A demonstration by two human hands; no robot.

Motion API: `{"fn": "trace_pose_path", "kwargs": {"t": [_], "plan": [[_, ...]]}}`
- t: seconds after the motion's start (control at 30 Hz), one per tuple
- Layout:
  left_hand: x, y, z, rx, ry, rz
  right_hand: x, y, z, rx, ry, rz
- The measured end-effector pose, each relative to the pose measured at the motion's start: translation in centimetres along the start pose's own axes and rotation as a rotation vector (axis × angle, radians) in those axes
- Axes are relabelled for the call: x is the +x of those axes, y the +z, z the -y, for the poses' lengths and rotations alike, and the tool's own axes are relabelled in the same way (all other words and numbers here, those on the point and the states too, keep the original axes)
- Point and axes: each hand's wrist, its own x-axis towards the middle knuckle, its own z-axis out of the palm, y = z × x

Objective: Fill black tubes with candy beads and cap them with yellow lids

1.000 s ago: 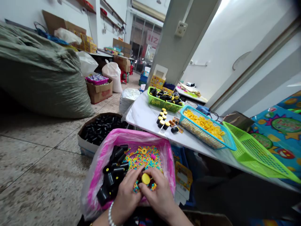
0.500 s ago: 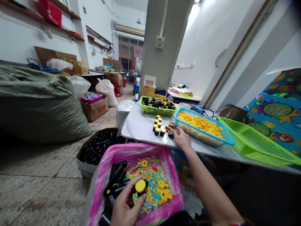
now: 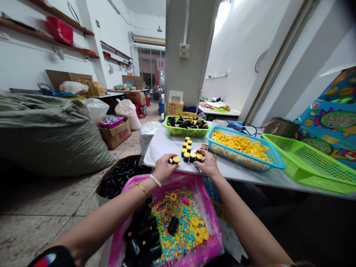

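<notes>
My left hand [image 3: 163,168] reaches to the white table's front edge [image 3: 167,165] and is closed round a black tube with a yellow cap [image 3: 175,160], standing it beside a cluster of capped tubes [image 3: 189,150]. My right hand [image 3: 207,163] rests on the table just right of the cluster, fingers curled at another capped tube [image 3: 199,157]. Below my arms sits a pink basket [image 3: 207,218] with coloured candy beads [image 3: 178,230], black tubes [image 3: 144,231] and yellow ring caps [image 3: 198,231].
On the table stand a blue basket of yellow caps [image 3: 241,146], a green basket of capped tubes [image 3: 186,126] and an empty-looking green basket [image 3: 314,163]. A cardboard box of black tubes [image 3: 119,176] and a big grey-green sack [image 3: 50,133] sit on the floor at left.
My left hand has lifted the capped tube out of the pink basket and carried it up to the table. The right hand has shifted slightly left, toward the cluster.
</notes>
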Motion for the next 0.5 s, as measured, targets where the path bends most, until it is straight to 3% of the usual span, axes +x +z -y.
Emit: {"fn": "trace_pose_path", "kwargs": {"t": [0.17,0.33,0.5], "plan": [[4.4,4.3,1.6,0.041,-0.045,-0.006,1.2,2.0,-0.1,-0.028,0.015,-0.017],[6.3,5.6,2.0,0.075,-0.085,0.009,2.4,3.7,0.6,0.020,0.105,0.018],[5.9,5.8,2.0,0.010,-0.108,-0.049,1.5,3.5,0.3,0.161,0.193,-0.046]]}}
